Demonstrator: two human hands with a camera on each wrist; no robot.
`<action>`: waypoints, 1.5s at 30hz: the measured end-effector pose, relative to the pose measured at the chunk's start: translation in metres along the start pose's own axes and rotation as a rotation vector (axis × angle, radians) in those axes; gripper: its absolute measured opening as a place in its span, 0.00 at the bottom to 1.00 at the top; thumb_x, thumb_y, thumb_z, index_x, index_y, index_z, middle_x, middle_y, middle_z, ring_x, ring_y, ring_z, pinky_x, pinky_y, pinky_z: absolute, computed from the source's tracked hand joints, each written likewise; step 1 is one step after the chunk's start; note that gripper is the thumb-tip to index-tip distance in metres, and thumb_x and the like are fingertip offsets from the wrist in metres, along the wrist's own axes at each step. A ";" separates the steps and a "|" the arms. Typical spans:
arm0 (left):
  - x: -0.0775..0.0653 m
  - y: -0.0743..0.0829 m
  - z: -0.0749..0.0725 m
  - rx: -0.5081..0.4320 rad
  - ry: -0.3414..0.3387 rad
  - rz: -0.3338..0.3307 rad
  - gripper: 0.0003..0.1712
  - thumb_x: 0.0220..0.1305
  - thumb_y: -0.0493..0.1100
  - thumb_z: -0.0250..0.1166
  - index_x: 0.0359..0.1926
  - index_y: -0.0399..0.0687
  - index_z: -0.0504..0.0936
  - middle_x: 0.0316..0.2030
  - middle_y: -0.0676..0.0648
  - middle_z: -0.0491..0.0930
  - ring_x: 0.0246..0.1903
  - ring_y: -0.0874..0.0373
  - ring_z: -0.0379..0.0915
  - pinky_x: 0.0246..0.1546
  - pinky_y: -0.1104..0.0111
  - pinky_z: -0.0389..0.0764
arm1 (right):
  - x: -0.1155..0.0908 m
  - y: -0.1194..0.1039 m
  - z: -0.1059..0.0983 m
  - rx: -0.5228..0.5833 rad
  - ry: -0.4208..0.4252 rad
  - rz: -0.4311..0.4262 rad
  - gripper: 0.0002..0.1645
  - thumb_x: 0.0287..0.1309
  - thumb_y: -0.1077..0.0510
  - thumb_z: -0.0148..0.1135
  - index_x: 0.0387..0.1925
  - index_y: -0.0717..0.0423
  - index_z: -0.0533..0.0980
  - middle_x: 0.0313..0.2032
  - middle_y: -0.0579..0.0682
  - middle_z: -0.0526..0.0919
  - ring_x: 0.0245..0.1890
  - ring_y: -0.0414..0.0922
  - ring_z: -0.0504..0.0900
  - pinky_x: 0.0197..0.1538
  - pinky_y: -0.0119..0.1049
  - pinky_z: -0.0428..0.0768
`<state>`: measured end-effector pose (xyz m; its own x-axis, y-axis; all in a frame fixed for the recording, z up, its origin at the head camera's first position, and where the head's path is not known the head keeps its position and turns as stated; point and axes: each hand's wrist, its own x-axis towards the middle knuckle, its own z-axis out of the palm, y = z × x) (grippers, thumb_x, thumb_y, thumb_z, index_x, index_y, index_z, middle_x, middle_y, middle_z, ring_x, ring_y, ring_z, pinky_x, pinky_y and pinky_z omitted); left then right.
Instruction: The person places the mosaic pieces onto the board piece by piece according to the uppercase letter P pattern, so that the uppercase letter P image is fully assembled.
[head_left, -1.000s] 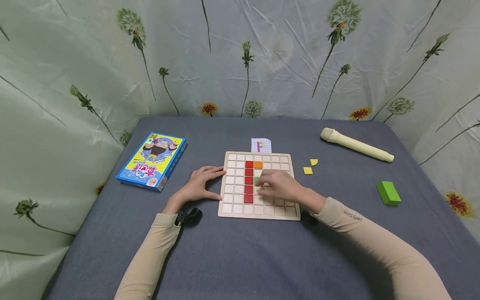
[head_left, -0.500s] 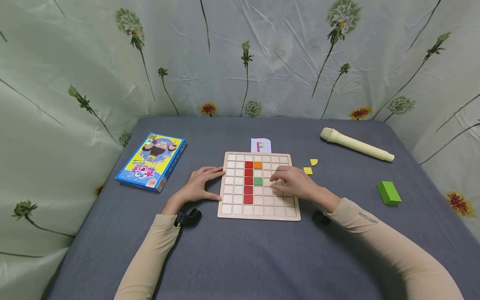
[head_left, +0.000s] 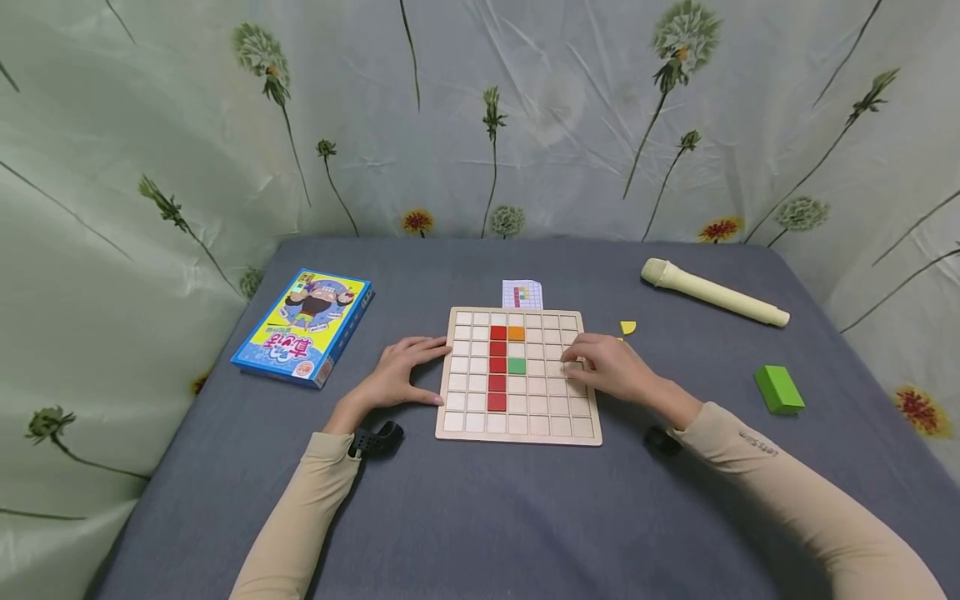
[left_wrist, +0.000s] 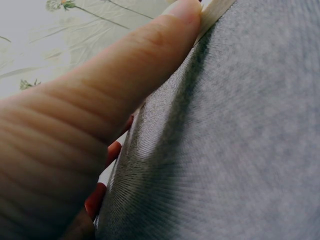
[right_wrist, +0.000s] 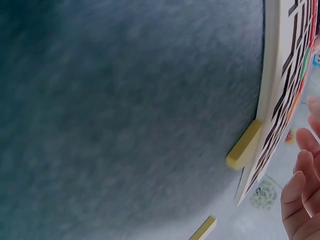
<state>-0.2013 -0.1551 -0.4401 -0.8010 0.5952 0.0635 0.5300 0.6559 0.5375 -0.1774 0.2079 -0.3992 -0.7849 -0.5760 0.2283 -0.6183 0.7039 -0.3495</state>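
Observation:
A wooden grid board [head_left: 517, 429] lies mid-table, with a column of red squares [head_left: 497, 365], an orange square [head_left: 516, 333] and a green square [head_left: 517, 366] on it. My left hand [head_left: 393, 375] is spread at the board's left edge; its thumb meets the side in the left wrist view. Over the board's right part, my right hand [head_left: 618, 367] has its fingers loosely bent, nothing held. Just beyond that hand sits a yellow rounded piece [head_left: 628, 327]. A yellow square piece [right_wrist: 245, 145] shows near the board's edge in the right wrist view, mostly hidden by the hand in the head view.
A small pattern card [head_left: 522, 293] lies against the board's far edge. To the left is a blue and yellow box [head_left: 303, 327]. A cream microphone-shaped object [head_left: 716, 292] and a green block [head_left: 779, 389] are on the right.
My right hand has moved right, away from the green square, which is now uncovered. It now hides most of the yellow square piece. My left hand stays at the board's edge.

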 end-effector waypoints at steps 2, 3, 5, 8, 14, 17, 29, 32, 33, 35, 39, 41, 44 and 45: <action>0.000 0.000 0.000 -0.008 0.005 0.001 0.49 0.43 0.56 0.75 0.67 0.51 0.67 0.68 0.45 0.63 0.67 0.45 0.54 0.60 0.45 0.51 | -0.002 0.003 -0.001 -0.014 0.022 -0.001 0.06 0.52 0.58 0.67 0.34 0.52 0.83 0.31 0.46 0.82 0.23 0.34 0.69 0.28 0.27 0.67; 0.001 0.000 0.000 -0.008 0.007 0.002 0.49 0.43 0.56 0.75 0.67 0.51 0.67 0.68 0.45 0.63 0.67 0.45 0.54 0.60 0.45 0.51 | -0.003 0.004 -0.001 -0.022 0.028 -0.002 0.06 0.52 0.58 0.67 0.34 0.52 0.83 0.31 0.45 0.82 0.23 0.34 0.69 0.28 0.27 0.67; 0.001 0.000 0.000 -0.007 0.008 0.003 0.49 0.43 0.56 0.75 0.67 0.51 0.67 0.68 0.45 0.63 0.67 0.45 0.54 0.60 0.45 0.51 | -0.005 0.006 -0.002 -0.024 0.034 -0.002 0.06 0.52 0.57 0.67 0.35 0.52 0.82 0.30 0.45 0.81 0.23 0.35 0.70 0.28 0.26 0.67; 0.001 0.000 0.000 -0.003 0.004 0.002 0.49 0.43 0.56 0.75 0.67 0.51 0.67 0.68 0.46 0.63 0.67 0.45 0.54 0.60 0.45 0.51 | -0.008 0.009 -0.003 -0.029 0.037 0.007 0.07 0.52 0.56 0.67 0.35 0.51 0.82 0.29 0.44 0.80 0.22 0.36 0.70 0.28 0.26 0.66; 0.000 0.001 0.000 -0.004 0.003 -0.001 0.49 0.43 0.56 0.75 0.67 0.51 0.67 0.68 0.45 0.63 0.67 0.45 0.54 0.60 0.45 0.52 | -0.014 0.014 -0.004 -0.043 0.043 0.038 0.08 0.53 0.57 0.66 0.37 0.53 0.82 0.30 0.44 0.80 0.23 0.36 0.70 0.29 0.28 0.67; -0.001 0.000 0.001 -0.005 -0.001 -0.004 0.49 0.43 0.56 0.75 0.67 0.51 0.66 0.68 0.45 0.63 0.67 0.45 0.54 0.59 0.46 0.52 | -0.015 0.016 -0.005 -0.053 0.049 0.044 0.08 0.52 0.58 0.67 0.37 0.54 0.82 0.32 0.46 0.82 0.25 0.37 0.72 0.29 0.29 0.69; 0.000 -0.001 0.001 -0.007 0.006 0.005 0.49 0.43 0.55 0.75 0.67 0.50 0.66 0.68 0.44 0.63 0.67 0.44 0.54 0.60 0.44 0.51 | -0.018 0.025 -0.009 -0.102 0.081 0.050 0.10 0.49 0.59 0.69 0.37 0.55 0.83 0.33 0.48 0.83 0.29 0.38 0.78 0.31 0.34 0.74; 0.000 -0.001 0.001 -0.009 0.006 0.007 0.49 0.44 0.55 0.75 0.67 0.50 0.66 0.68 0.44 0.63 0.67 0.44 0.54 0.60 0.45 0.51 | -0.019 0.027 -0.010 -0.112 0.074 0.065 0.10 0.50 0.60 0.68 0.37 0.55 0.82 0.33 0.48 0.83 0.28 0.38 0.77 0.31 0.34 0.73; 0.000 -0.001 0.001 -0.010 0.007 0.006 0.49 0.44 0.55 0.75 0.67 0.50 0.66 0.68 0.44 0.63 0.67 0.44 0.54 0.60 0.45 0.51 | -0.020 0.028 -0.010 -0.116 0.072 0.071 0.10 0.50 0.60 0.68 0.37 0.55 0.82 0.33 0.49 0.83 0.28 0.38 0.77 0.31 0.34 0.73; 0.000 -0.001 0.001 -0.012 0.009 0.006 0.48 0.44 0.55 0.75 0.67 0.50 0.66 0.68 0.44 0.63 0.67 0.44 0.54 0.60 0.44 0.51 | -0.020 0.029 -0.011 -0.125 0.069 0.085 0.10 0.50 0.60 0.68 0.37 0.55 0.82 0.34 0.49 0.83 0.28 0.38 0.76 0.31 0.35 0.73; 0.000 -0.002 0.001 -0.009 0.008 0.003 0.48 0.43 0.55 0.75 0.67 0.50 0.67 0.68 0.45 0.63 0.67 0.45 0.54 0.60 0.45 0.51 | -0.021 0.033 -0.012 -0.131 0.075 0.102 0.10 0.50 0.60 0.68 0.38 0.55 0.82 0.35 0.50 0.84 0.29 0.40 0.77 0.33 0.37 0.74; 0.000 -0.002 0.001 -0.008 0.008 0.002 0.49 0.43 0.55 0.75 0.67 0.50 0.66 0.68 0.45 0.63 0.67 0.45 0.54 0.60 0.45 0.51 | -0.022 0.035 -0.013 -0.133 0.078 0.110 0.11 0.50 0.61 0.67 0.38 0.56 0.82 0.37 0.51 0.84 0.31 0.42 0.78 0.34 0.39 0.75; 0.000 -0.002 0.002 -0.008 0.007 -0.001 0.49 0.43 0.55 0.75 0.67 0.50 0.66 0.68 0.45 0.63 0.67 0.45 0.54 0.60 0.45 0.52 | -0.023 0.038 -0.014 -0.136 0.081 0.118 0.11 0.51 0.61 0.67 0.39 0.56 0.82 0.38 0.52 0.83 0.33 0.44 0.78 0.36 0.41 0.76; 0.000 -0.002 0.001 -0.008 0.006 -0.001 0.49 0.43 0.55 0.75 0.67 0.51 0.66 0.68 0.45 0.63 0.67 0.45 0.54 0.60 0.45 0.52 | -0.023 0.039 -0.014 -0.134 0.084 0.120 0.11 0.51 0.62 0.67 0.39 0.56 0.82 0.39 0.52 0.83 0.33 0.44 0.78 0.36 0.41 0.75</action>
<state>-0.2018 -0.1554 -0.4422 -0.8030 0.5920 0.0680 0.5272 0.6525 0.5443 -0.1840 0.2547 -0.4057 -0.8507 -0.4516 0.2690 -0.5152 0.8179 -0.2562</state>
